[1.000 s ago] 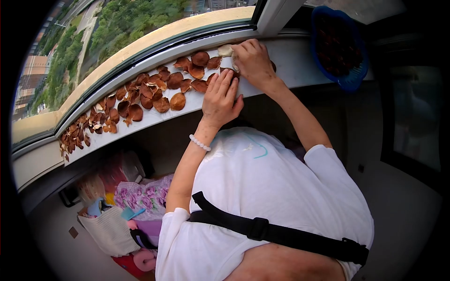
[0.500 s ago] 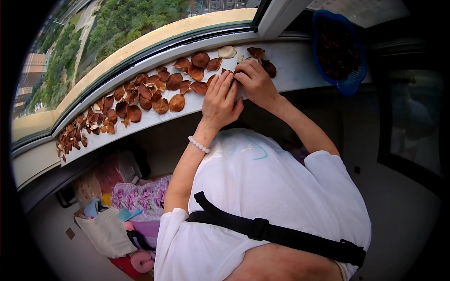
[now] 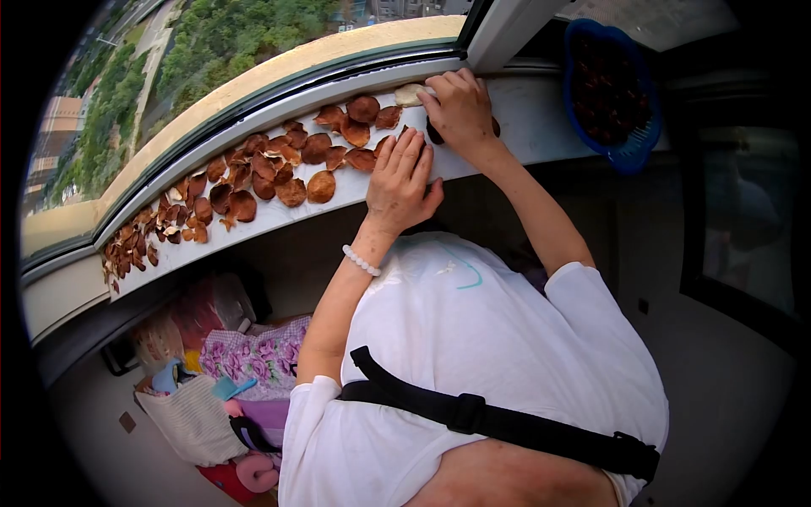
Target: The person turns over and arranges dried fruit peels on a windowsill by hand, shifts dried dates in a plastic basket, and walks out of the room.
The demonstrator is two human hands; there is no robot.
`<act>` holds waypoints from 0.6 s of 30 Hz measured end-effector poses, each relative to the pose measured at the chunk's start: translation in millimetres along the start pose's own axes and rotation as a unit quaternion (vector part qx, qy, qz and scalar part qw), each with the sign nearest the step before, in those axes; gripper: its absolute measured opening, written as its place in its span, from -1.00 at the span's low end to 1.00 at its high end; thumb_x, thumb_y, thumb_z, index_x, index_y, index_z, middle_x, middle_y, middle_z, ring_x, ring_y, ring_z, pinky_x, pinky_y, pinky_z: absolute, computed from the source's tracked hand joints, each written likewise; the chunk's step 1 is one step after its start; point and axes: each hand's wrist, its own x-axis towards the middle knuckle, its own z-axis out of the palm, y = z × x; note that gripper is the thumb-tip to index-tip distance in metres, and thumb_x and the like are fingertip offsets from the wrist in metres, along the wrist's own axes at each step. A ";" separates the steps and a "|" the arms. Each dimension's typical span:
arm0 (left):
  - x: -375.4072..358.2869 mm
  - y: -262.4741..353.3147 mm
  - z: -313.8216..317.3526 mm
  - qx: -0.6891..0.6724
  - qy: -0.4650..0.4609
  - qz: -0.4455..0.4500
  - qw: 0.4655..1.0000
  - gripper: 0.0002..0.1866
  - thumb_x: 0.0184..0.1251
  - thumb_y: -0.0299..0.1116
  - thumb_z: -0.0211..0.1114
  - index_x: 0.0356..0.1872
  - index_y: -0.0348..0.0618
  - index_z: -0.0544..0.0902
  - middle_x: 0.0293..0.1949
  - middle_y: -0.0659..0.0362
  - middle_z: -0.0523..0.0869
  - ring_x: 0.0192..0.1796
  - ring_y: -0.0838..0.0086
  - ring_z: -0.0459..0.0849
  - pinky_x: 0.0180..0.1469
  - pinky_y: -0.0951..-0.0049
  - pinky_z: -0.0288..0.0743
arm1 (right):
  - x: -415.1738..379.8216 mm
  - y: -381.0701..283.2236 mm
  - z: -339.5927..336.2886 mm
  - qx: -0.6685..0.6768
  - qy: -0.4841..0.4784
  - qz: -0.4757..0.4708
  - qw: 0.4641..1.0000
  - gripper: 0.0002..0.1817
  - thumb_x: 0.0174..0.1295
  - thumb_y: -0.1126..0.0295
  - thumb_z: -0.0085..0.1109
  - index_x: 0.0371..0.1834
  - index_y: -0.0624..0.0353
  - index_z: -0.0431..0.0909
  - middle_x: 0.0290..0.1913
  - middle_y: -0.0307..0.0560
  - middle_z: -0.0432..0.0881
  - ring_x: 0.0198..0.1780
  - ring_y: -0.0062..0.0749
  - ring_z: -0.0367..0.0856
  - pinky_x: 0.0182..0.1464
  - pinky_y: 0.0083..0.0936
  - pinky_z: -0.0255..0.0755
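Brown, curled dried peels (image 3: 316, 149) lie spread along a white windowsill (image 3: 528, 127). My left hand (image 3: 399, 186), with a pale bead bracelet on its wrist, rests its outstretched fingers over peels at the sill's middle. Farther back and to the right is my right hand (image 3: 463, 117), its fingers curled downward near the window frame. The right thumb reaches beside a pale, flat piece (image 3: 409, 95). Whatever is under the right fingers is hidden. Dark peel edges show on either side of that hand.
A blue plastic basket (image 3: 638, 156) holding dark red pieces stands at the sill's right end. The window frame (image 3: 507, 38) borders the back. Below left are a flowered cloth (image 3: 253, 355) and a striped cream bag (image 3: 190, 418).
My right hand has moved away from the left hand, up and to the right toward the window frame, covering a peel seen there before. My left hand has barely shifted.
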 end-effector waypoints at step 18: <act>-1.3 -2.0 4.9 0.014 0.015 -0.016 1.000 -0.47 0.03 -0.24 0.39 0.00 -0.45 0.64 0.15 -0.19 0.62 0.35 -0.01 0.53 0.44 0.01 0.33 | -13.7 -5.0 2.3 -0.004 0.006 -0.143 0.990 -0.87 0.08 0.43 0.37 -0.32 0.13 0.62 -0.20 -0.17 0.67 -0.01 -0.19 0.57 0.07 -0.23 0.34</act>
